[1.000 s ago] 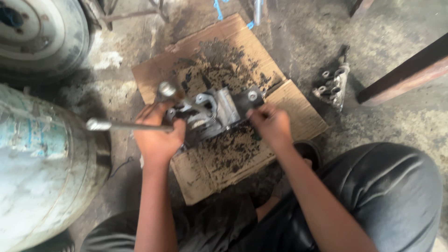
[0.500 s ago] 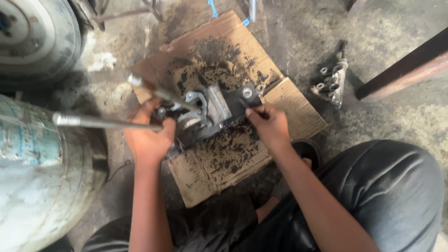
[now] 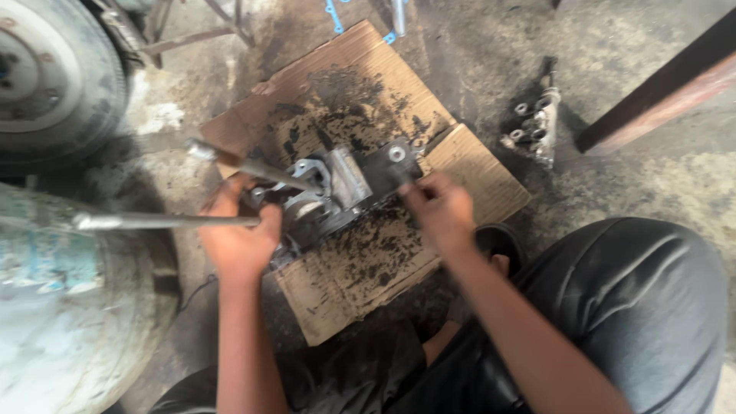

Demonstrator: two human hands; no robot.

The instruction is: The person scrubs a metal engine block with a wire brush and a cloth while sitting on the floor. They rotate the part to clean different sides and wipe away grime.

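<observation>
A greasy grey metal engine part (image 3: 337, 192), with round bosses and a dark block at one end, lies on stained cardboard (image 3: 468, 165) on the floor. The left hand (image 3: 238, 234) is closed around a long steel rod (image 3: 153, 221) at the part's left side; the right hand (image 3: 437, 207) grips its dark right end
</observation>
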